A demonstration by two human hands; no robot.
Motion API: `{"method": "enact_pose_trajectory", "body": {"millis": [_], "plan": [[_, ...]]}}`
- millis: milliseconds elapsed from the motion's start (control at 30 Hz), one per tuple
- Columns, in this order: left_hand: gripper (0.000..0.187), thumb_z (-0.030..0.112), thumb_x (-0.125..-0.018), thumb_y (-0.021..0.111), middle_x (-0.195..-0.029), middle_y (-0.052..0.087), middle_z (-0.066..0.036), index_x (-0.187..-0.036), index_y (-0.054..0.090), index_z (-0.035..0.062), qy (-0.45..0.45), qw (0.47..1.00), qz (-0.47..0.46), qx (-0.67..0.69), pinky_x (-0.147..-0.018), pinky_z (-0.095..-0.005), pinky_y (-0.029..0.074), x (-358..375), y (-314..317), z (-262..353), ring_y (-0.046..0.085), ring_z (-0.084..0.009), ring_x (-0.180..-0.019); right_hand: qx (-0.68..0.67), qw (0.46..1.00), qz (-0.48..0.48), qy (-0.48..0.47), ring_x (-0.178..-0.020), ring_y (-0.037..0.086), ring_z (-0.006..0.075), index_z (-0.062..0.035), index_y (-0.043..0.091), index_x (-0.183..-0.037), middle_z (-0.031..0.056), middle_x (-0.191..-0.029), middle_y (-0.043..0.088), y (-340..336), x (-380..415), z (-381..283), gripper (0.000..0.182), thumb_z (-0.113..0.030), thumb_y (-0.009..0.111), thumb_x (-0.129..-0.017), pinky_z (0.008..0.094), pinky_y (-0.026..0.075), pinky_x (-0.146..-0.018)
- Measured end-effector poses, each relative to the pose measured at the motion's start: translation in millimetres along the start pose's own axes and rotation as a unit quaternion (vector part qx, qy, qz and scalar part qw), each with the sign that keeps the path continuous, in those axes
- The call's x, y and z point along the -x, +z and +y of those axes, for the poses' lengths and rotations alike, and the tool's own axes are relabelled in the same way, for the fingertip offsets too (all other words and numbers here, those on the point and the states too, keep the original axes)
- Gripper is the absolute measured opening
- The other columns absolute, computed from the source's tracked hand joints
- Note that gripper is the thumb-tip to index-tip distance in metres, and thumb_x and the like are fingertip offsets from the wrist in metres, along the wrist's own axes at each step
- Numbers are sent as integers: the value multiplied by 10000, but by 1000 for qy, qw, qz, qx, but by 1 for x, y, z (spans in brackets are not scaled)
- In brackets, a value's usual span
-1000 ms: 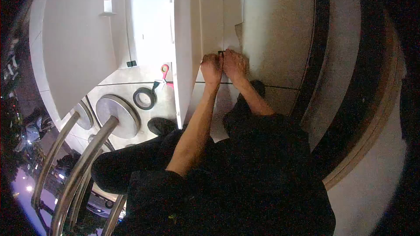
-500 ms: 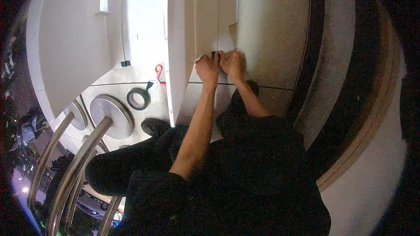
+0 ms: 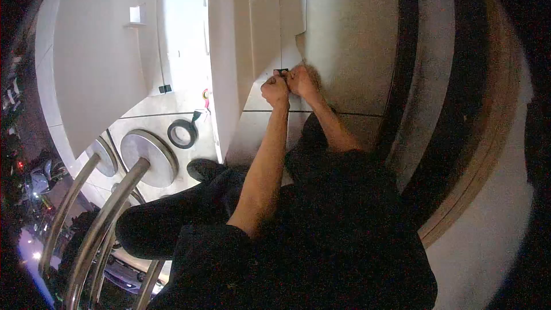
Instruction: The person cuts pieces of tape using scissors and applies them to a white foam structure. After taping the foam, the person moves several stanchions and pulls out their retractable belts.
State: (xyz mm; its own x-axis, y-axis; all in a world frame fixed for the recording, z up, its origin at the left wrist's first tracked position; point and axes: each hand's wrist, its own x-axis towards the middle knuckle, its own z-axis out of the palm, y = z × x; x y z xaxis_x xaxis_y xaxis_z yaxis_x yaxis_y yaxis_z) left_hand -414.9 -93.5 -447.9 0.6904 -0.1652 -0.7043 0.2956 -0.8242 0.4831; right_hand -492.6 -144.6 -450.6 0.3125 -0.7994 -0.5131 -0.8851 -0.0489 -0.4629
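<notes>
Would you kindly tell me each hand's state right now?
Left hand: fingers curled at a black piece; grip unclear.
Right hand: fingers curled beside it; grip unclear.

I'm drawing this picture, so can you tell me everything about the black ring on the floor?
The black ring looks like a roll of tape: round and thick, with a smooth-looking outside and a pale middle. It lies flat on the light floor, between the round metal base and the white panel. A short dark piece at its upper right may be a loose end. Neither the left hand nor the right hand touches it.
</notes>
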Motion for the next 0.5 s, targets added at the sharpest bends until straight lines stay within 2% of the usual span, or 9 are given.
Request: {"method": "enact_pose_trajectory", "body": {"millis": [133,200,233,300,333,400,500], "plan": [[423,396,-824,670,-768,673,-235,-777,710,-22,-44,997,47,-51,-703,-475,502,10,-2,13,660,-394,-755,-12,998,26,56,-616,593,412,15,636,-638,243,-658,586,-2,4,-6,416,-344,606,-847,498,448,-603],[446,391,-800,702,-695,658,-234,-710,695,-45,82,994,53,-47,-675,-461,505,7,-5,7,655,-393,-687,-37,994,72,76,-620,597,412,19,631,-623,244,-639,586,11,6,1,438,-361,605,-839,500,449,-602],[446,391,-800,702,-695,658,-234,-710,695,-45,79,994,54,-44,-675,-461,505,4,-7,4,655,-393,-687,-35,994,70,73,-620,597,412,19,631,-623,244,-639,586,18,2,4,438,-361,605,-839,500,449,-602],[469,411,-766,738,-647,646,-229,-633,677,-35,125,983,47,-125,-641,-455,501,2,-17,4,644,-388,-623,-40,996,76,-35,-606,593,420,32,635,-645,242,-642,594,27,-7,4,442,-364,587,-838,502,459,-598],[469,411,-766,738,-647,646,-229,-633,677,-35,122,984,50,-123,-641,-455,501,0,-22,5,644,-388,-623,-40,996,73,-39,-606,593,420,32,635,-645,242,-642,594,32,-11,5,442,-364,587,-838,502,459,-598],[506,439,-734,761,-637,640,-234,-583,653,-31,105,991,16,-86,-630,-459,494,-10,-23,-8,637,-383,-609,63,997,-36,-25,-788,650,380,-15,708,-794,225,-811,671,22,-9,-11,439,-389,491,-865,478,467,-842],[519,448,-715,775,-625,631,-237,-571,639,-31,80,996,-1,-36,-629,-457,493,-18,-23,-9,628,-386,-597,129,990,-44,-18,-800,646,392,-3,704,-853,233,-863,671,18,-11,-12,380,-335,521,-839,492,481,-809]]}}
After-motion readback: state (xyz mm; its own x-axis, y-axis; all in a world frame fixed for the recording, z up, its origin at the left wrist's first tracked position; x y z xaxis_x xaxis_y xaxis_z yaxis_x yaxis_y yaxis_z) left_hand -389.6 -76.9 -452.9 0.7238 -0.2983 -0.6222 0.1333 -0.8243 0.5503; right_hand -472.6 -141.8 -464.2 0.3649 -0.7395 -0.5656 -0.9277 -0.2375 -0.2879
